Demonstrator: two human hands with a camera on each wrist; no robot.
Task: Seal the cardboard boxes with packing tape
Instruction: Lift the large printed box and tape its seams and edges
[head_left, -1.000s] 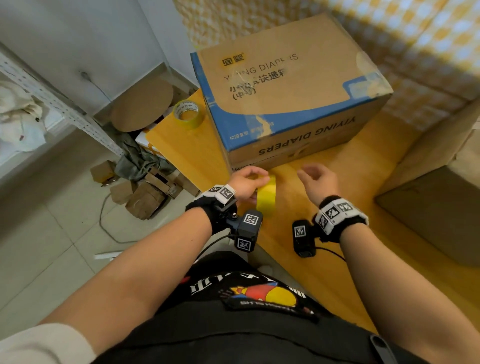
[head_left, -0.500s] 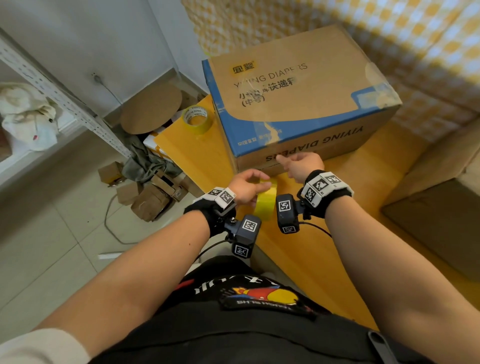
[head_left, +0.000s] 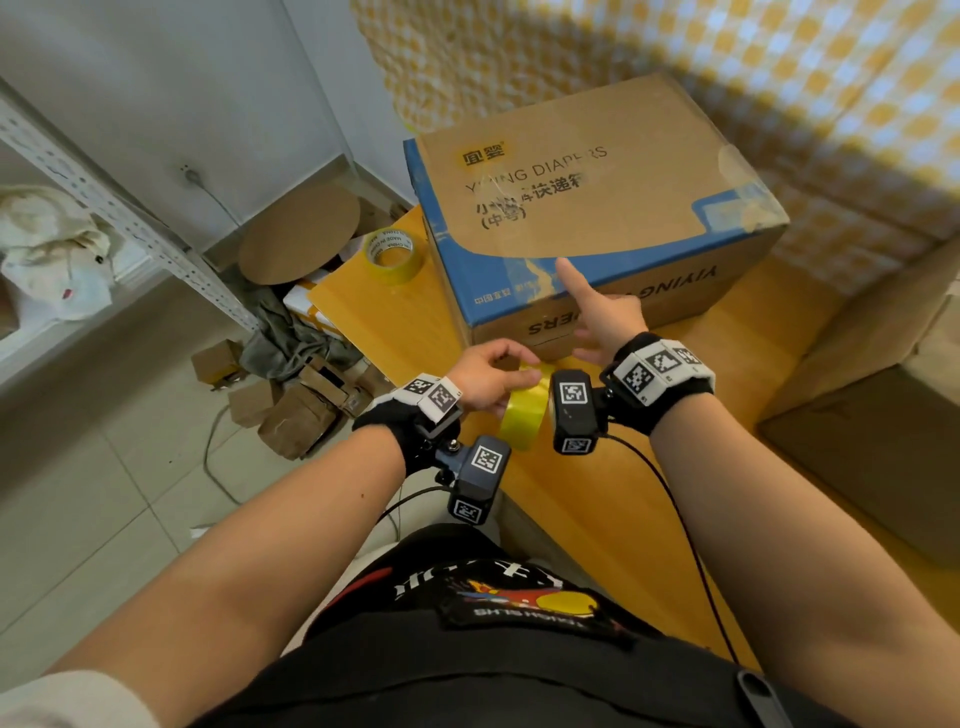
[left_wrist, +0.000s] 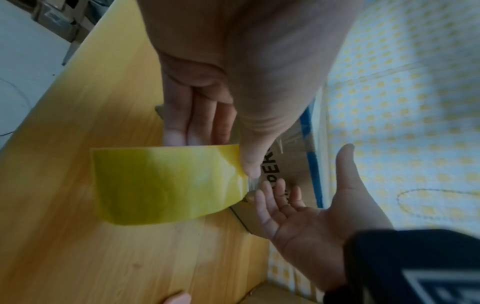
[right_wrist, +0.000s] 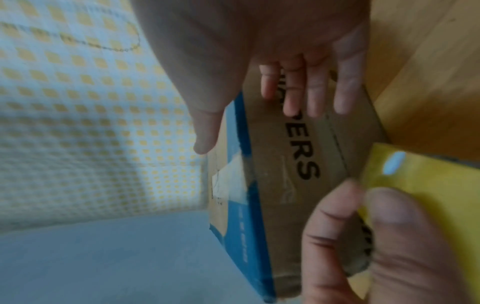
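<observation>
A large cardboard box (head_left: 597, 218) with a blue band and "DIAPERS" print stands on the yellow wooden table (head_left: 395, 322); old clear tape crosses its top. My left hand (head_left: 511, 364) grips a yellow packing tape roll (head_left: 524, 415) just in front of the box's near face. In the left wrist view the fingers curl over the tape roll (left_wrist: 168, 185). My right hand (head_left: 592, 317) is open against the near face, thumb pointing up to the top edge. Its straight fingers (right_wrist: 314, 94) lie over the printed box side (right_wrist: 298, 164), with the tape roll (right_wrist: 420, 181) beside them.
A second tape roll (head_left: 390, 254) lies on the table left of the box. Brown cardboard boxes (head_left: 872, 415) stand at the right. On the floor at the left lie cardboard scraps (head_left: 296, 405), a round board (head_left: 301, 234) and a metal shelf (head_left: 119, 208).
My right hand has moved forward from beside the roll to the box's near face and spread its fingers. My left hand keeps hold of the roll, almost still.
</observation>
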